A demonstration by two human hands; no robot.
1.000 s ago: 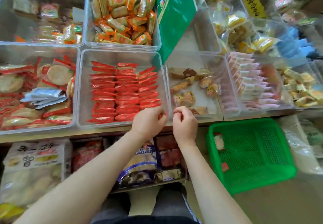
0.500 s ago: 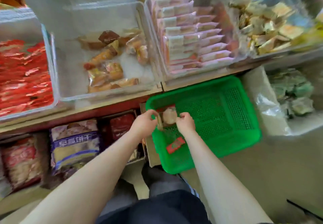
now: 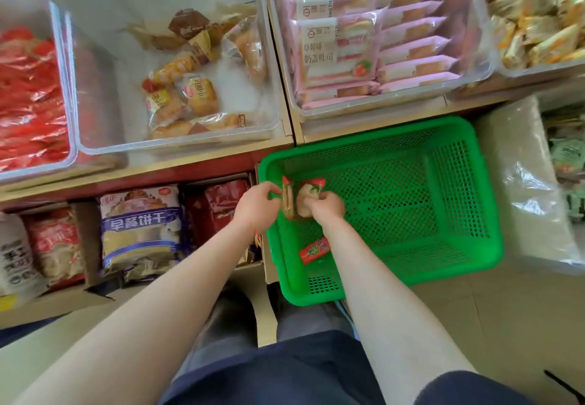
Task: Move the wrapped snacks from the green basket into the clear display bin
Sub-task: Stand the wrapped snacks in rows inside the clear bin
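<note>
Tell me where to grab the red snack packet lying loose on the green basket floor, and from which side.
Pinch the red packet across its narrow middle, coming straight down from above. It lies flat and slanted on the green basket floor beside the right forearm, with its long edges bare. The right hand and left hand each already hold a snack.

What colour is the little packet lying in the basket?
Red, the packet shows in the head view.
</note>
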